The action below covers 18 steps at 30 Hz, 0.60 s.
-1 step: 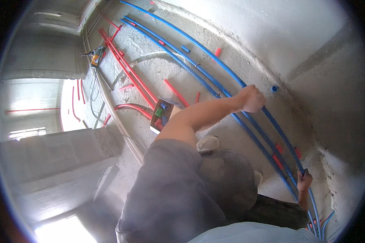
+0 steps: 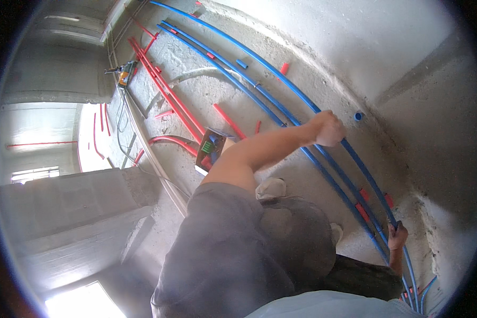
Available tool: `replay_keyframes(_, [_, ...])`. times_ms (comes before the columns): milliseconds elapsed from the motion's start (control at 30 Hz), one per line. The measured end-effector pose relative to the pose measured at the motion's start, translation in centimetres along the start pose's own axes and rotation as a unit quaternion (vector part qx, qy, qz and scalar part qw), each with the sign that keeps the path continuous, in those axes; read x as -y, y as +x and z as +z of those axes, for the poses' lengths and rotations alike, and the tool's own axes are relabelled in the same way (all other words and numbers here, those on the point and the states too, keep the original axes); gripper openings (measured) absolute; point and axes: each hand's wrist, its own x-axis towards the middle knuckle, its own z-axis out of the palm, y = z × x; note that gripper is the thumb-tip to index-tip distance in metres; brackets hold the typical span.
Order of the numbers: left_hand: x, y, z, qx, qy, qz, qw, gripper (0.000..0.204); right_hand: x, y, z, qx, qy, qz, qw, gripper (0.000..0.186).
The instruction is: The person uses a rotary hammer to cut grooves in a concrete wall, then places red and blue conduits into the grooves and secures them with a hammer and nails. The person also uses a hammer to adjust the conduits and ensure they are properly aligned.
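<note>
A long blue pipe (image 2: 259, 57) bows across the floor, the nearest to the wall of several blue pipes. My left hand (image 2: 329, 129) is closed in a fist around its middle, arm stretched out. Lower down, at the right, my right hand (image 2: 397, 235) grips the same pipe with fingers wrapped round it. Two more blue pipes (image 2: 273, 114) run alongside on the floor, passing under my left wrist. Close to my right hand, short red pieces (image 2: 362, 212) lie across these pipes.
An open box (image 2: 211, 151) of small fittings stands by my left arm. Red pipes (image 2: 169, 95) and a red offcut (image 2: 229, 121) lie beyond it. A power tool (image 2: 126, 74) with a cable rests farther left. A blue pipe stub (image 2: 359, 116) sits near the wall (image 2: 434, 106).
The far end of the held blue pipe has shifted slightly to the left. Both hands keep their grip, nearly in the same place.
</note>
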Motion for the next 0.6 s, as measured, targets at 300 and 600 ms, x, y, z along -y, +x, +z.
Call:
replay_keyframes(300, [18.1, -10.3, -10.6, 0.094, 0.18, -0.162, 0.965, 0.027, 2.0, 1.1, -0.8, -0.139, -0.09, 0.017, 0.986, 0.033])
replay_keyframes(600, [23.5, -21.6, -20.4, -0.329, 0.27, -0.164, 0.89, 0.037, 2.3, -3.6, -4.9, -0.216, -0.046, 0.039, 0.974, 0.031])
